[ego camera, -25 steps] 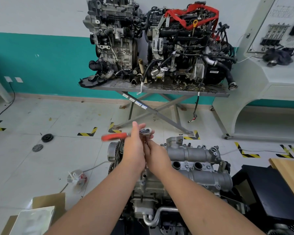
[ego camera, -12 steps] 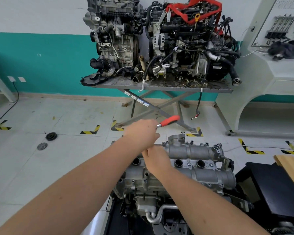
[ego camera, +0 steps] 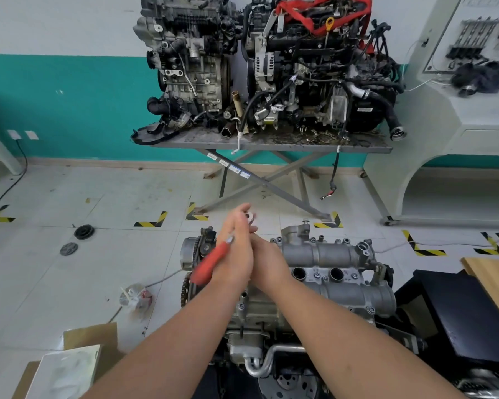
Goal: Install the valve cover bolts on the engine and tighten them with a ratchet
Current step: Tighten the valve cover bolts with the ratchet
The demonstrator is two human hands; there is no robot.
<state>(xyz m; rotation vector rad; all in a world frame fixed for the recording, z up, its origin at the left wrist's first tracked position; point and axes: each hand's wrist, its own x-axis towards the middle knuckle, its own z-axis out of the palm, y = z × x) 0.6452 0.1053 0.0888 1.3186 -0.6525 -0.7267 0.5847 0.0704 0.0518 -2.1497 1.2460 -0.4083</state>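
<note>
The ratchet (ego camera: 213, 262) is held in the left hand (ego camera: 236, 254) above the near end of the engine (ego camera: 337, 272), its red handle slanting down to the left and its head seen by the fingertips. The right hand (ego camera: 268, 264) is pressed against the left; its grip cannot be told.

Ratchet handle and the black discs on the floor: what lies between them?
Head view: only bare floor tile between the ratchet's red handle and the two black discs; nothing else lies there.
</note>
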